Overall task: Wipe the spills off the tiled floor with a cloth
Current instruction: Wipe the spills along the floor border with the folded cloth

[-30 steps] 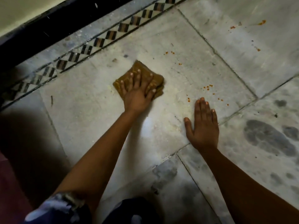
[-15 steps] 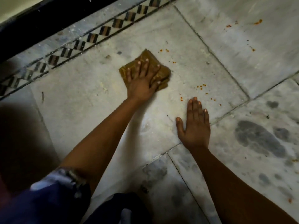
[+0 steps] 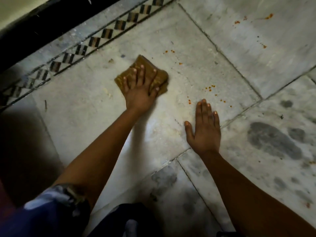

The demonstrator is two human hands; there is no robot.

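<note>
A folded brown cloth (image 3: 148, 65) lies on a pale marble tile (image 3: 82, 110). My left hand (image 3: 140, 90) presses flat on the cloth with spread, straight fingers. My right hand (image 3: 205, 129) rests flat on the floor to the right, fingers straight and together, holding nothing. Small orange spill spots (image 3: 210, 87) dot the tile between the cloth and my right hand's fingertips. More orange spots (image 3: 169, 51) lie beyond the cloth, and others (image 3: 268, 16) mark the far right tile.
A black-and-white checked border strip (image 3: 95, 41) runs diagonally along the far side, with a dark skirting (image 3: 42, 26) behind it. Dark grey blotches (image 3: 271, 140) mark the tiles at right. My clothed knees fill the bottom edge.
My left hand has slid the cloth a little away from me and to the right. My right hand stays planted on the floor.
</note>
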